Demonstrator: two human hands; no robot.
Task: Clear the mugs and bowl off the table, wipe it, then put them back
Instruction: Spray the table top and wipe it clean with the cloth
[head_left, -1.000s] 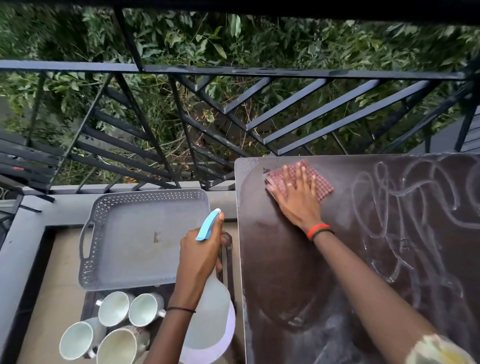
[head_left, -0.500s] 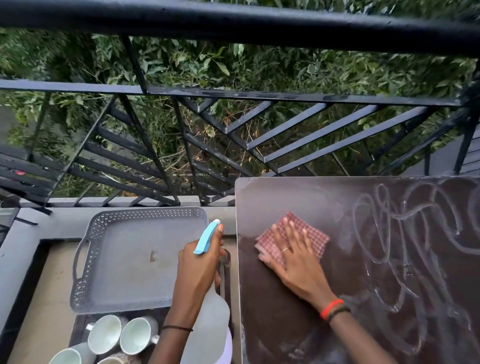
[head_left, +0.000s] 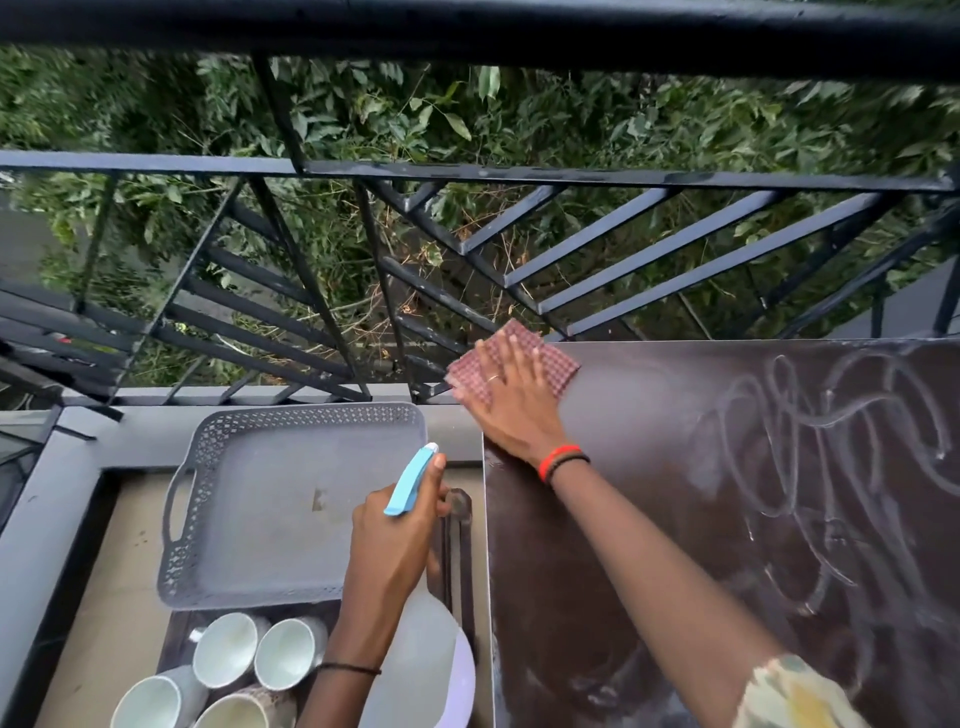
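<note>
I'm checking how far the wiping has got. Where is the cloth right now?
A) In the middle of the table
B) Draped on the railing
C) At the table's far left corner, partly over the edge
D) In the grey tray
C: the right hand presses the checked cloth flat on the far left corner of the table, with the cloth overhanging the edge; white streaks lie further right.

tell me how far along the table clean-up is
Done: the table shows no crockery; four mugs sit off it, next to a grey tray. In hand: the right hand presses a checked cloth at the table's far left corner, the left hand grips a spray bottle. Left: white smears cover the right part, then the mugs go back.
</note>
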